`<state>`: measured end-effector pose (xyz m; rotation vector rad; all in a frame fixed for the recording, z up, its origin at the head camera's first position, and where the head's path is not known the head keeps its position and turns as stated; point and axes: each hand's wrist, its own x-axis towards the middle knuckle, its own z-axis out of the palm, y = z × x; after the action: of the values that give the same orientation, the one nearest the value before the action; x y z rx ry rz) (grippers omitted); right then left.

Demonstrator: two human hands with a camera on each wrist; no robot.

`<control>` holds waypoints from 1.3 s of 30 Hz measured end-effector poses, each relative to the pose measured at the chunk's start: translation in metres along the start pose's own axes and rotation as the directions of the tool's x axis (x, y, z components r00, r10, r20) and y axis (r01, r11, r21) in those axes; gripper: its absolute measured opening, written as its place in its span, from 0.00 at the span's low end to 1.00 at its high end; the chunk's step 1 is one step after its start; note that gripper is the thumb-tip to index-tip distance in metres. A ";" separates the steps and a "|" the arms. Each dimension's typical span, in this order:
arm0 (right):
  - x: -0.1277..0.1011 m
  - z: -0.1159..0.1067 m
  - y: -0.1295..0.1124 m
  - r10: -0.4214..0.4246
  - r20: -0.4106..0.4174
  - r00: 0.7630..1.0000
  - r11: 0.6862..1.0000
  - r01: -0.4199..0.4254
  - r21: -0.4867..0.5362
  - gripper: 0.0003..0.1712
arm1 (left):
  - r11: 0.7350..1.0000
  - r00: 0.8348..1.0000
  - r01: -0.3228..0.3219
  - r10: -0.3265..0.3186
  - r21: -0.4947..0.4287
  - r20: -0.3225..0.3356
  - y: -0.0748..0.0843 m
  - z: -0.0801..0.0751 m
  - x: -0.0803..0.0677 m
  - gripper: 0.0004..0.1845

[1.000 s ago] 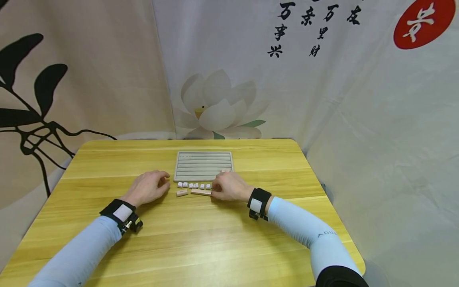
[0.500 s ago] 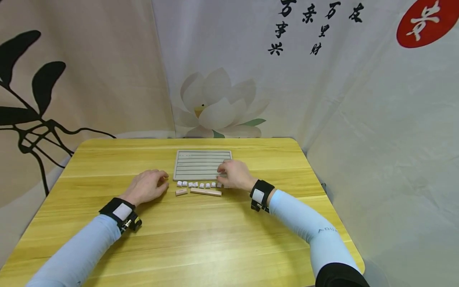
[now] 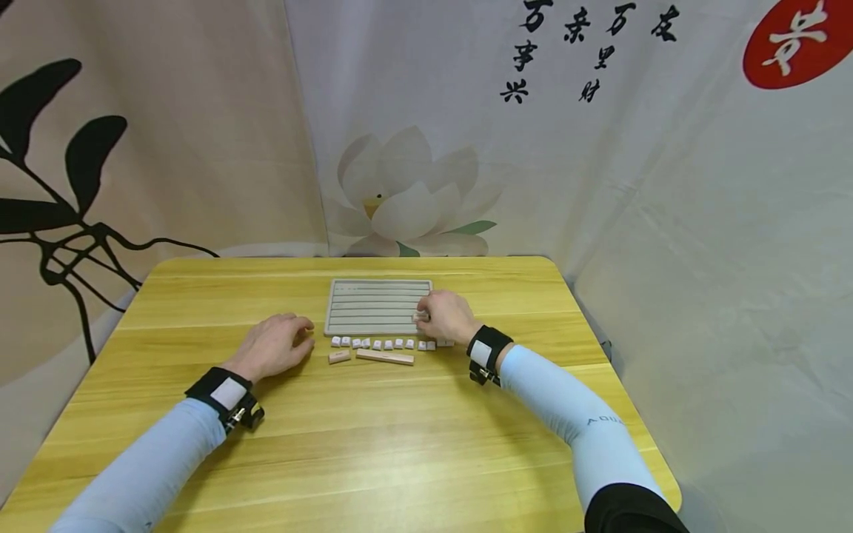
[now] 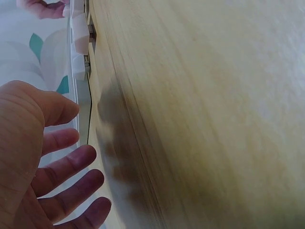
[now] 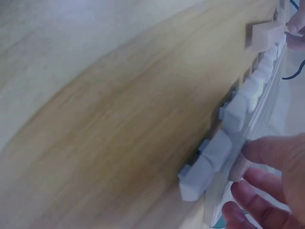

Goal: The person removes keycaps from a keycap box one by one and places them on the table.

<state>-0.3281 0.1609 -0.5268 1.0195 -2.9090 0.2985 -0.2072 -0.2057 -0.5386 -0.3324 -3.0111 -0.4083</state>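
On the yellow wooden worktop (image 3: 373,429), a grey slotted board (image 3: 373,305) is laid flat near the far edge, with a row of small white keycaps (image 3: 383,344) lined up just in front of it. Nearer than that row, a short wooden block (image 3: 339,357) and a long wooden bar (image 3: 384,357) are set end to end with a gap between them. The right hand (image 3: 448,317) is held over the board's near right corner, and a small pale keycap (image 3: 420,317) is pinched between its curled fingertips. The left hand (image 3: 272,346) is rested on the worktop to the left of the keycaps, apart from them; its fingers are loosely bent and nothing is held. In the right wrist view, the keycaps are seen blurred along the board's edge.
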 end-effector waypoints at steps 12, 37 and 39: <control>0.002 0.008 0.011 -0.012 0.010 1.000 1.000 0.011 0.018 0.08 | 1.000 1.000 -0.019 0.020 0.014 -0.021 -0.002 0.004 0.002 0.19; -0.010 0.002 0.002 -0.022 -0.057 0.998 0.999 0.021 -0.030 0.08 | 1.000 1.000 -0.001 0.001 0.009 -0.014 -0.011 -0.001 0.001 0.19; -0.012 0.000 0.001 -0.029 -0.059 0.998 0.999 0.028 -0.021 0.09 | 1.000 1.000 0.002 -0.002 0.010 -0.014 -0.012 -0.001 0.001 0.20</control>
<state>-0.3194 0.1684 -0.5285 1.0300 -2.8361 0.2929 -0.2108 -0.2169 -0.5408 -0.3245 -2.9986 -0.3941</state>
